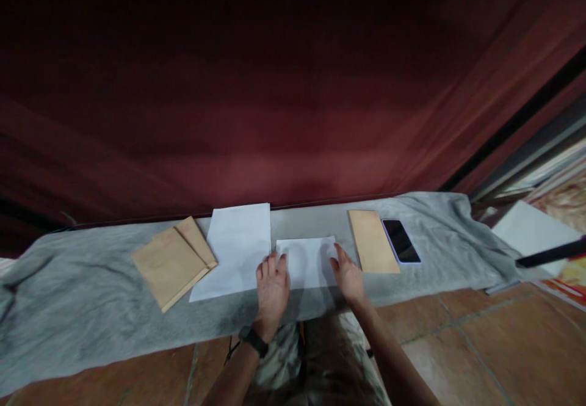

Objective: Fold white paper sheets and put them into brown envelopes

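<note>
A small white sheet of paper [307,265], possibly folded, lies flat in front of me on the grey cloth. My left hand [273,284] rests at its left edge, fingers stretched out and open. At the right edge, my right hand [348,273] is open too, with thumb and index finger apart by the paper; its other fingers are partly hidden. Larger white sheets [238,244] lie just left of the small one. To the right of my right hand is a flat brown envelope [374,241].
Brown envelopes [169,262] overlap the large sheets at the left. A dark-screened phone [401,241] lies right of the single envelope. The grey cloth [448,241] covers a narrow surface against a dark red backdrop [293,137]. A black bar [552,252] juts in at the right.
</note>
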`<state>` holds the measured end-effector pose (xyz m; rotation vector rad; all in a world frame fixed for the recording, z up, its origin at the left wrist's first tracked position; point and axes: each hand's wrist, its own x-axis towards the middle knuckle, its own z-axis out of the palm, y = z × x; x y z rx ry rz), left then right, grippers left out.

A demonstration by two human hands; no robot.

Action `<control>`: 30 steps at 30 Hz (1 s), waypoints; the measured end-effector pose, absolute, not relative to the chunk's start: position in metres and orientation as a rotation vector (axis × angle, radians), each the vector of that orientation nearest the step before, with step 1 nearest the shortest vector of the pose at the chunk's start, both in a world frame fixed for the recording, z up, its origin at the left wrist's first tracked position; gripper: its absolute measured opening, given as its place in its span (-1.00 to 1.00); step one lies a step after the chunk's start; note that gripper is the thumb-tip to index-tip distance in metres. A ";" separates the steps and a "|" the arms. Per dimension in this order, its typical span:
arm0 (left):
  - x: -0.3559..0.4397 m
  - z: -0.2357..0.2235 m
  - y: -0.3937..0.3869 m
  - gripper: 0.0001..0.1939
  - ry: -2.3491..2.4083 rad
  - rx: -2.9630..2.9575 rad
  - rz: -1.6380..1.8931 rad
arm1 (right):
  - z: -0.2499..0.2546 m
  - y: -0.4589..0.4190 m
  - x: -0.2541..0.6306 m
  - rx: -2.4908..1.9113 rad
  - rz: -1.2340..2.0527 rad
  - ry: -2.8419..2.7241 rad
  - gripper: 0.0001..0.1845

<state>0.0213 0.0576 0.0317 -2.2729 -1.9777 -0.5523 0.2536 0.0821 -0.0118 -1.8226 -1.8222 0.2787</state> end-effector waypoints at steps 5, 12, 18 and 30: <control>0.045 0.012 0.056 -0.47 -1.836 -2.499 -0.628 | -0.005 0.087 0.258 -1.872 0.217 -1.861 -0.53; 0.057 -0.007 0.053 -0.45 -1.885 -2.495 -0.509 | -0.006 0.078 0.221 -1.559 0.175 -2.067 -0.48; 0.052 -0.010 0.054 -0.39 -1.893 -2.477 -0.556 | -0.016 0.070 0.206 -1.650 0.138 -2.120 -0.46; 0.075 -0.010 0.097 -0.42 -2.015 -2.415 -0.480 | -0.031 0.068 0.224 -1.794 -0.146 -2.092 -0.40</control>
